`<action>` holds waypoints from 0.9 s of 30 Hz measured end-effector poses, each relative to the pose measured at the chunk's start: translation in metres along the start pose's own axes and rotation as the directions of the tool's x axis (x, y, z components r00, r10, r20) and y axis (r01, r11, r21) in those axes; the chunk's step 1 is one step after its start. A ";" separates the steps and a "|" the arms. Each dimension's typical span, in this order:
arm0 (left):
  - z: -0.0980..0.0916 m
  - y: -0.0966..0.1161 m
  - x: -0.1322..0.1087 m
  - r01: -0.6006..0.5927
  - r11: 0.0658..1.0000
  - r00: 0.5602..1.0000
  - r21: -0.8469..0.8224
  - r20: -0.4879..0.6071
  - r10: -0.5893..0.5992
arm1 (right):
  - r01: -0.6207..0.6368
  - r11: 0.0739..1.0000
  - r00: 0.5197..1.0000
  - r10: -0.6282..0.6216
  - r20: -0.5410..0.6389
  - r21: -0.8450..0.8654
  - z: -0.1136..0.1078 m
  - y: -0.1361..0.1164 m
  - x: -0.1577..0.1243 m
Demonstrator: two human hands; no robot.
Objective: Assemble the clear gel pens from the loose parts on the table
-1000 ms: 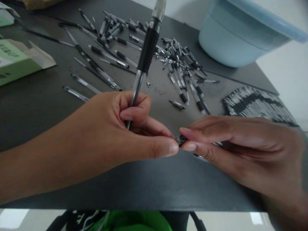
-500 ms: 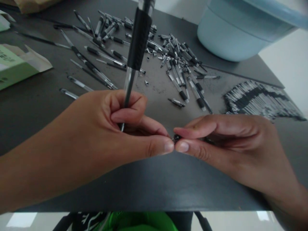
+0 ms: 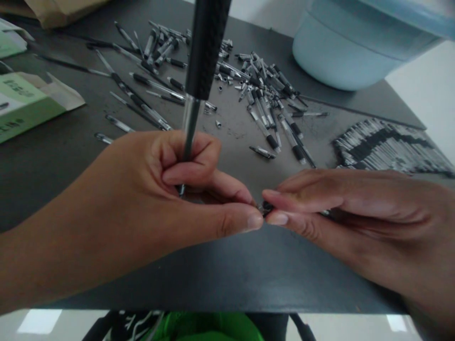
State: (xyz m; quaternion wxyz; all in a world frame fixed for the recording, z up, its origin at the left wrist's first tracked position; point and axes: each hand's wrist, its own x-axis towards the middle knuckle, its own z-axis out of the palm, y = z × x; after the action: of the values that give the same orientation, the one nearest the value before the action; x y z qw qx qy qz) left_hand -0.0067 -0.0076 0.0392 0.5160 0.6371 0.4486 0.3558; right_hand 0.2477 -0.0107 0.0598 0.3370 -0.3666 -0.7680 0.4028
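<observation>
My left hand [image 3: 152, 199] is closed, its curled fingers wrapped round a pen [image 3: 204, 52] with a black ribbed grip that points up. The thumb and index finger of the same hand pinch a tiny piece at their tips, mostly hidden. My right hand [image 3: 359, 222] is closed too, thumb and fingers on a small dark pen part [image 3: 267, 206] that meets the left fingertips. A glint shows between the right fingers farther back, too covered to name. Beyond the hands lie loose pen parts [image 3: 261, 152] and a small metal tip [image 3: 218, 124].
A heap of pens and barrels [image 3: 265, 104] spreads over the dark table [image 3: 213, 274]. At right lies a neat row of pens [image 3: 387, 147]. A light blue basin [image 3: 341, 52] stands behind. Green boxes [image 3: 31, 106] and a brown paper bag [image 3: 57, 12] are at left.
My right hand has turned, its fingers straighter, with its back more in view. Both hands' fingertips sit slightly farther right, still together. The pen in my left hand stands a little higher in view.
</observation>
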 end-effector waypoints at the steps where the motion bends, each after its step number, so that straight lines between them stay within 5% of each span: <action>1: 0.000 -0.002 -0.001 0.016 1.000 1.000 -0.016 0.003 -0.016 | 0.035 0.999 0.999 -0.035 0.019 -0.010 -0.001 0.001 0.000; 6: -0.001 -0.011 -0.005 0.060 0.997 0.997 -0.057 0.049 -0.058 | 0.079 0.996 0.994 -0.081 0.071 0.030 0.001 0.004 0.002; 15: -0.010 -0.020 -0.014 0.022 0.997 1.000 0.070 -0.005 -0.022 | -0.256 0.920 0.965 0.262 0.018 0.297 0.009 0.003 0.004; 27: 0.002 0.002 -0.001 -0.048 0.999 0.998 0.011 0.033 0.048 | -0.492 0.756 0.871 0.423 0.252 0.433 0.007 0.006 0.006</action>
State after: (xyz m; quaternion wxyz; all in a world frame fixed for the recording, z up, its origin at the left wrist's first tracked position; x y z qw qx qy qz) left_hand -0.0047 -0.0096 0.0412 0.5107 0.6565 0.4267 0.3551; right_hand 0.2404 -0.0054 0.0524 0.2545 -0.4183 -0.5506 0.6760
